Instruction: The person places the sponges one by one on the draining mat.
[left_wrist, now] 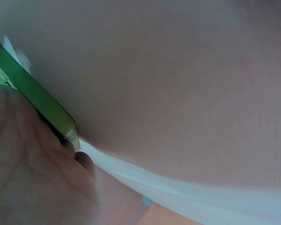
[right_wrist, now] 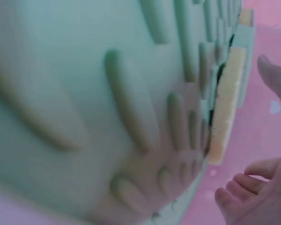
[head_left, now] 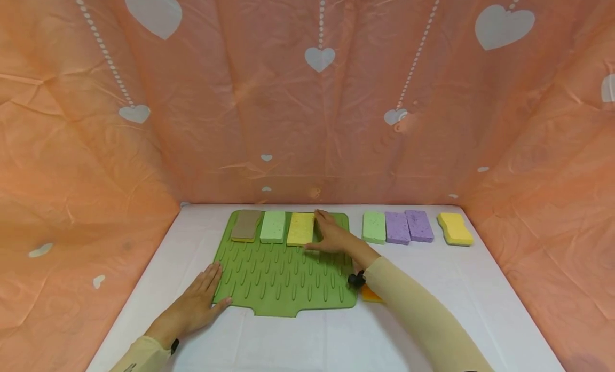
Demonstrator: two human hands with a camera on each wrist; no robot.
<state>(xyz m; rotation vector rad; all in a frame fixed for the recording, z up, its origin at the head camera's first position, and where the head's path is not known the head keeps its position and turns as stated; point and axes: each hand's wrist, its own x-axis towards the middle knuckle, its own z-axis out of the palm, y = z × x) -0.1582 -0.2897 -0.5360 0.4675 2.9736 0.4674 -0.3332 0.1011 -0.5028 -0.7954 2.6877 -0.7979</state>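
A green ridged mat (head_left: 283, 302) lies on the white table. My left hand (head_left: 194, 302) rests at its left edge, fingers straight and thumb out to the side. Along the mat's back edge lie a brown-topped sponge (head_left: 246, 225), a pale green sponge (head_left: 273, 227) and a yellow sponge (head_left: 301, 229). Over the mat, just right of the yellow sponge, is my right hand (head_left: 333, 238), its thumb and fingers spread. The right wrist view shows this hand (right_wrist: 257, 192) beside the yellow sponge (right_wrist: 227, 108), with a gap between them.
Right of the mat, a light green sponge (head_left: 373, 227) and two purple sponges (head_left: 397, 228) lie side by side. Farther right is a yellow sponge (head_left: 455, 229) with a dark underside. An orange item (head_left: 371, 294) is partly hidden under my right forearm. Peach cloth (head_left: 322, 148) surrounds the table.
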